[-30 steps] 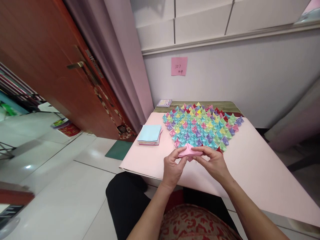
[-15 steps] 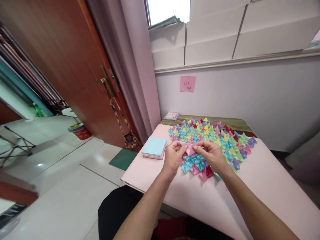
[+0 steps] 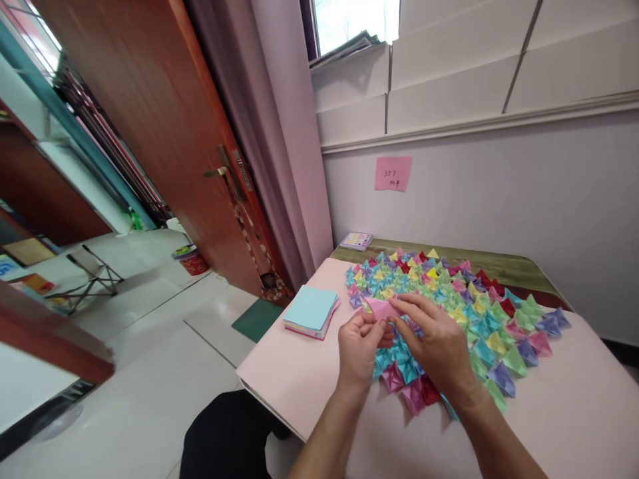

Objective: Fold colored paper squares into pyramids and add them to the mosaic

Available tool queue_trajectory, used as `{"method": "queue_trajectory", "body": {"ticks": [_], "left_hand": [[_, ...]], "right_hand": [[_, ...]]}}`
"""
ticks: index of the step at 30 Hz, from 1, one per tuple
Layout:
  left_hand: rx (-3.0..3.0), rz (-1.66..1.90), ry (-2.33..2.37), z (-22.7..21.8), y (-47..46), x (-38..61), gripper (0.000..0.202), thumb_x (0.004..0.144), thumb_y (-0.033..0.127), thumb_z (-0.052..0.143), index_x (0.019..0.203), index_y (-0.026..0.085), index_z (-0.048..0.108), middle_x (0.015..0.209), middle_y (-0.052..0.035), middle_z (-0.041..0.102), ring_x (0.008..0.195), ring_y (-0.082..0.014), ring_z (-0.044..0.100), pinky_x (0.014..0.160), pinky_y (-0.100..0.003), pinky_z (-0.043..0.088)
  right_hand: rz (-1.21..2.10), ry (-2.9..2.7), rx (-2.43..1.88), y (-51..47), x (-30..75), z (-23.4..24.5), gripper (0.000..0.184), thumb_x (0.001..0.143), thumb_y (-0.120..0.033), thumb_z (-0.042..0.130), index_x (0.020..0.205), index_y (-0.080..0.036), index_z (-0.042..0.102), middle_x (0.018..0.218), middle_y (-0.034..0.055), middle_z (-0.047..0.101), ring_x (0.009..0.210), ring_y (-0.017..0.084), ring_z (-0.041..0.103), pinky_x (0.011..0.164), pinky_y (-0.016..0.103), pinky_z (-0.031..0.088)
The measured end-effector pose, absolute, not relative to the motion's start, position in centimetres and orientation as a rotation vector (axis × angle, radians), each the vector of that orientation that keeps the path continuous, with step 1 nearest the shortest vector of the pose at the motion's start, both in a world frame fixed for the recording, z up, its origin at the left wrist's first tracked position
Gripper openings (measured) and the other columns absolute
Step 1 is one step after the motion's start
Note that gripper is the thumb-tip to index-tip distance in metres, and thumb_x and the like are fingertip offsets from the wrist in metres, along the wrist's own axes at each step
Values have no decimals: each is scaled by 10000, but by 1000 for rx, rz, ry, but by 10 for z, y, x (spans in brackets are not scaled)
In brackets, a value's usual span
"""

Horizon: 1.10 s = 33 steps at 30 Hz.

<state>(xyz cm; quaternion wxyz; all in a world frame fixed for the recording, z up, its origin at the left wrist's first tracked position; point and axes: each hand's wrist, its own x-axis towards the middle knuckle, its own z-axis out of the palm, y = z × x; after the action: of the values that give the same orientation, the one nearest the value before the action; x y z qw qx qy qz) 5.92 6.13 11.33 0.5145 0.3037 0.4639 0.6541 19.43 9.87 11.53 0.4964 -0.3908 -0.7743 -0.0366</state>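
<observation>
A folded piece of pink origami paper (image 3: 380, 309) is held up between both hands over the near-left part of the folded pieces. My left hand (image 3: 360, 349) pinches its lower edge with curled fingers and thumb. From the other side, my right hand (image 3: 435, 339) grips the paper between thumb and fingertips. Under and beyond the hands lie rows of small pointed origami pieces (image 3: 486, 324) in blue, green, yellow, pink, red and purple. To the left rests a stack of square paper sheets (image 3: 310, 308), light blue on top.
The pink-covered table (image 3: 309, 359) meets a wall bearing a pink note (image 3: 393, 173). A small pack of cards or paper (image 3: 356, 241) lies at its back left corner. Left of the table are a curtain (image 3: 284, 133), a brown door (image 3: 164, 100) and a folding stool (image 3: 94, 273).
The pink paper has been turned and tilted, its left corner now raised. My left hand has shifted beneath it, and my right fingers have moved over its right side. The camera view has shifted.
</observation>
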Motion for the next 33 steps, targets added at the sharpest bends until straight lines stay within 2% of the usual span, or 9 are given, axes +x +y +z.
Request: {"method": "queue_trajectory", "body": {"ticks": [5, 9, 12, 15, 18, 21, 25, 29, 33], "left_hand": [[672, 1542, 1079, 115, 64, 70, 401, 615, 393, 859, 765, 123, 603, 615, -47, 702, 542, -166, 674, 554, -263, 561], [661, 1551, 1066, 111, 65, 69, 369, 638, 386, 845, 758, 130, 608, 620, -16, 676, 522, -135, 638, 542, -250, 545], [810, 1623, 1157, 106, 64, 64, 308, 671, 366, 824, 742, 137, 630, 594, 11, 640, 518, -102, 588, 542, -219, 511], [972, 1635, 1207, 107, 59, 59, 232, 732, 344, 774, 746, 148, 649, 596, 18, 622, 540, -99, 565, 547, -209, 481], [1134, 1614, 1279, 112, 52, 56, 162, 799, 313, 701, 764, 161, 661, 634, 9, 631, 562, -110, 561, 548, -216, 462], [1380, 1584, 1452, 114, 45, 51, 126, 855, 278, 631, 798, 174, 676, 704, -17, 665, 615, -138, 596, 583, -241, 475], [1804, 1554, 1685, 110, 39, 44, 142, 896, 195, 553, 875, 192, 693, 820, -55, 715, 747, -187, 660, 698, -295, 508], [2005, 1532, 1768, 108, 36, 42, 190, 901, 140, 510, 921, 194, 692, 835, -65, 730, 794, -208, 674, 738, -325, 509], [1833, 1483, 1616, 115, 32, 46, 155, 916, 212, 534, 884, 192, 684, 797, -60, 719, 742, -191, 672, 703, -305, 516]], "right_hand": [[-378, -1851, -934, 95, 196, 125, 186, 910, -221, 620, 1057, -243, 732, 1106, 57, 728, 986, 242, 678, 943, 401, 490], [-330, -1890, -874, 91, 195, 129, 149, 901, -211, 635, 1010, -231, 734, 1075, 58, 729, 1021, 246, 658, 969, 398, 467], [-166, -1855, -885, 90, 196, 130, 91, 896, -258, 646, 907, -233, 733, 988, 53, 725, 955, 231, 663, 900, 373, 485], [93, -1877, -950, 91, 198, 129, 120, 869, -340, 679, 815, -240, 716, 923, 43, 703, 890, 219, 658, 795, 338, 500], [286, -1975, -986, 93, 201, 128, 145, 847, -398, 695, 842, -257, 729, 919, 40, 688, 892, 223, 648, 753, 323, 496], [247, -2008, -1016, 92, 201, 128, 180, 867, -422, 659, 849, -271, 757, 952, 53, 677, 904, 232, 637, 773, 334, 474], [299, -2002, -1150, 86, 199, 128, 186, 873, -441, 646, 883, -310, 777, 786, 22, 665, 706, 189, 619, 608, 284, 405], [769, -1951, -1177, 85, 200, 124, 270, 831, -493, 675, 947, -264, 759, 544, -28, 547, 498, 135, 488, 494, 250, 322], [1166, -1873, -1004, 88, 201, 123, 322, 833, -498, 670, 933, -198, 725, 549, -33, 517, 514, 117, 441, 485, 233, 313]]}}
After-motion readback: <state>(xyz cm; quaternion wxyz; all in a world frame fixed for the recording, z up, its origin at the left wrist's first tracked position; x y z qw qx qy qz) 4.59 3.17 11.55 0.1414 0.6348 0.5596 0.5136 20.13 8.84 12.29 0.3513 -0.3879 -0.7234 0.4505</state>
